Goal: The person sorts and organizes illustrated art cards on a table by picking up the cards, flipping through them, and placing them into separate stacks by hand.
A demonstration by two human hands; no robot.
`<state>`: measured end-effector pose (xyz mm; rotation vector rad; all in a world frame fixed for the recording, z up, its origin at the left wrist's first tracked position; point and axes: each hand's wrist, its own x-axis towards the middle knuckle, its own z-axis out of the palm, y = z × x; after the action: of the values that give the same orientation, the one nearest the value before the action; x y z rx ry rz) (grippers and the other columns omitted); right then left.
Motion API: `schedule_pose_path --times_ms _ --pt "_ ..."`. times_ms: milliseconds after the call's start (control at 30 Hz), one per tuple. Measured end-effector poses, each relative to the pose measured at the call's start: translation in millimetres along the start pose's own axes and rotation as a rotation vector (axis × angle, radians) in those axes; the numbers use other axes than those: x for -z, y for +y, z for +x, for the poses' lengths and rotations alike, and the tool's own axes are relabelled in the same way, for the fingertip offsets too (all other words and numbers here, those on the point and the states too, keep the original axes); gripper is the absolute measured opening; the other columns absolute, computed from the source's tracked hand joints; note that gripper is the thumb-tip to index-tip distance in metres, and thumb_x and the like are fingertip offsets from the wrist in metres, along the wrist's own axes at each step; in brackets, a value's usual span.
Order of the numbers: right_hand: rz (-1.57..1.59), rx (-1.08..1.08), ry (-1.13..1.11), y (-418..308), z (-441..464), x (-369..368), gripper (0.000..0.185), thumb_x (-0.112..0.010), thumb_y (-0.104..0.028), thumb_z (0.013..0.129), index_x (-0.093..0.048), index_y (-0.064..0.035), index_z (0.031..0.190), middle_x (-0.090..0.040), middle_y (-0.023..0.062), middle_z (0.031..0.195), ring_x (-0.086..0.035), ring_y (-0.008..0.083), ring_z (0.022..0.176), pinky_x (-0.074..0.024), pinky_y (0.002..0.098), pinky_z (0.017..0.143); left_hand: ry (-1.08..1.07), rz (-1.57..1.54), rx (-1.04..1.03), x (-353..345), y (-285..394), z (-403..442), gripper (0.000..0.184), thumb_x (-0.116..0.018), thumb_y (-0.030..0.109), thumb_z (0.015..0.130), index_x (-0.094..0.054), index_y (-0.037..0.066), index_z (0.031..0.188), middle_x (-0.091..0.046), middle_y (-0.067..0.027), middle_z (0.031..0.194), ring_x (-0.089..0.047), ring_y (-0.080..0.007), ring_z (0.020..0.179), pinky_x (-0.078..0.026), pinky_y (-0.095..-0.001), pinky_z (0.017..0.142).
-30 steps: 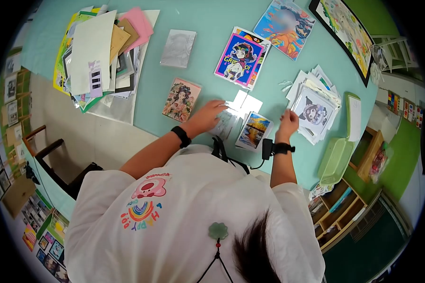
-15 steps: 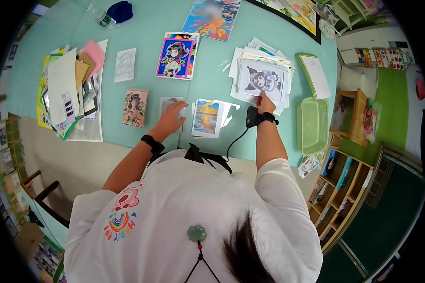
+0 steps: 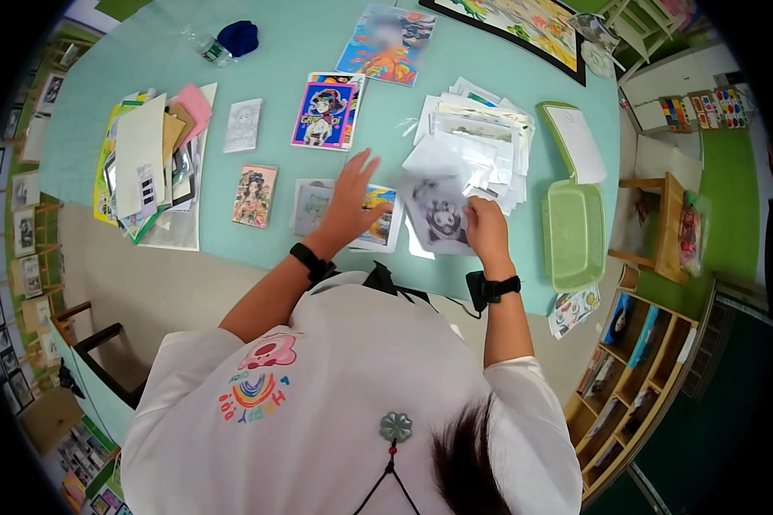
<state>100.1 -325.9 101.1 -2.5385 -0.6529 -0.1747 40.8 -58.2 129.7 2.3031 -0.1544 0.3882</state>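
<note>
My right hand (image 3: 488,233) grips the edge of a cartoon drawing sheet (image 3: 436,215), which is tilted and smeared by motion. Behind it lies the pile of papers (image 3: 481,129), a landscape sketch now showing near its top. My left hand (image 3: 345,210) hangs with fingers spread over a yellow and blue landscape picture (image 3: 387,234), partly covering it. Just left of that hand lies a sheet with a faint drawing (image 3: 312,204). Farther left are a small portrait card stack (image 3: 254,196) and a pencil-drawing card (image 3: 243,125).
A stack with a bright cartoon girl (image 3: 325,112) lies ahead, beyond it an orange-blue picture (image 3: 388,43). On the left is a heap of papers and folders (image 3: 142,154). A green basket (image 3: 574,236) and its lid (image 3: 573,142) stand right. A bottle (image 3: 206,45) lies at the back.
My right hand has drawn the cartoon sheet off the pile toward me and left. My left hand has lifted from the faint drawing and moved right, over the landscape picture.
</note>
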Motion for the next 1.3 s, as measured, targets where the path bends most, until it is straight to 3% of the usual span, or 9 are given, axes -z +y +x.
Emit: schedule_pose_path --times_ms 100,200,300,400,500,633,800,1200,1300 --pt "-0.029 0.175 -0.201 -37.3 25.2 17.6 0.01 -0.058 0.0 0.07 -0.059 -0.0042 0.078 -0.057 0.0085 0.075 -0.052 0.0284 0.077 -0.043 0.038 0.067 -0.128 0.245 -0.283 16.7 28.2 23.0 0.052 -0.066 0.017 0.079 -0.047 0.007 0.127 -0.051 -0.0172 0.125 -0.046 -0.0375 0.114 -0.038 -0.0409 0.098" --pt "-0.031 0.209 -0.177 -65.7 47.4 16.9 0.021 -0.062 -0.007 0.073 -0.06 -0.0044 0.094 -0.058 0.0113 0.092 -0.052 0.0297 0.089 -0.0422 0.0383 0.076 -0.458 0.029 0.11 5.5 -12.1 9.9 0.037 -0.062 0.016 0.084 -0.054 0.004 0.117 -0.06 -0.0153 0.107 -0.06 -0.0316 0.091 -0.049 -0.0393 0.08" --pt "0.024 0.114 0.187 -79.8 57.2 7.0 0.045 -0.067 -0.018 0.077 -0.052 -0.0028 0.117 -0.053 0.0201 0.112 -0.049 0.0338 0.103 -0.0382 0.0409 0.091 -0.083 -0.128 0.347 15.5 -50.3 -3.2 0.03 -0.061 0.012 0.085 -0.056 0.003 0.113 -0.064 -0.0121 0.088 -0.063 -0.0307 0.08 -0.052 -0.0384 0.073" --pt "0.249 -0.217 0.278 -65.7 52.2 -43.6 0.046 -0.066 -0.021 0.081 -0.051 -0.001 0.119 -0.053 0.0164 0.111 -0.052 0.0269 0.098 -0.044 0.0364 0.079 0.205 -0.6 0.796 45.1 -69.7 -3.8 0.033 -0.06 0.011 0.086 -0.052 -0.001 0.116 -0.06 -0.0099 0.086 -0.062 -0.0194 0.077 -0.053 -0.0319 0.07" --pt "0.896 -0.58 -0.148 -84.2 55.8 -90.6 0.044 -0.065 -0.019 0.084 -0.048 0.0057 0.117 -0.06 0.0122 0.092 -0.059 0.018 0.081 -0.0477 0.0289 0.068 0.379 -0.749 0.991 49.3 -109.3 -14.1 0.04 -0.062 0.012 0.086 -0.048 -0.003 0.121 -0.057 -0.0083 0.087 -0.058 -0.0125 0.078 -0.053 -0.0267 0.069" --pt "1.252 -0.71 -0.35 -119.7 78.3 -137.5 0.035 -0.065 -0.01 0.082 -0.051 0.0063 0.109 -0.061 0.0069 0.072 -0.057 0.0146 0.059 -0.048 0.0249 0.057 0.422 -0.921 1.006 35.3 -156.1 -25.4 0.042 -0.062 0.013 0.087 -0.045 -0.003 0.122 -0.057 -0.0067 0.09 -0.057 -0.0128 0.081 -0.054 -0.0276 0.071" --pt "0.925 -0.61 -0.233 -108.1 113.5 -203.2 0.022 -0.062 0.0 0.08 -0.054 0.0048 0.1 -0.061 0.0072 0.068 -0.057 0.0134 0.058 -0.0457 0.0262 0.051 0.337 -0.926 0.992 38.5 -188.1 -11.0 0.036 -0.059 0.014 0.088 -0.051 -0.005 0.118 -0.058 -0.0051 0.087 -0.058 -0.0135 0.079 -0.051 -0.0265 0.07" --pt "0.612 -0.574 -0.162 -98.8 173.9 -266.8 0.024 -0.065 -0.008 0.078 -0.06 0.0023 0.1 -0.065 0.0098 0.079 -0.062 0.0169 0.069 -0.0501 0.0284 0.065 0.118 -0.155 0.749 19.9 -299.6 16.5 0.027 -0.065 0.007 0.077 -0.06 -0.001 0.102 -0.059 -0.0116 0.076 -0.057 -0.0237 0.067 -0.046 -0.0346 0.063" --pt "0.663 -0.645 -0.123 -100.7 170.3 -280.1 0.027 -0.065 -0.008 0.078 -0.06 0.0038 0.101 -0.065 0.0087 0.08 -0.061 0.0169 0.069 -0.0495 0.0283 0.066 0.152 -0.041 0.706 15.9 -297.6 16.8 0.031 -0.067 0.008 0.077 -0.059 -0.001 0.106 -0.057 -0.0069 0.075 -0.055 -0.0165 0.067 -0.047 -0.0293 0.063"
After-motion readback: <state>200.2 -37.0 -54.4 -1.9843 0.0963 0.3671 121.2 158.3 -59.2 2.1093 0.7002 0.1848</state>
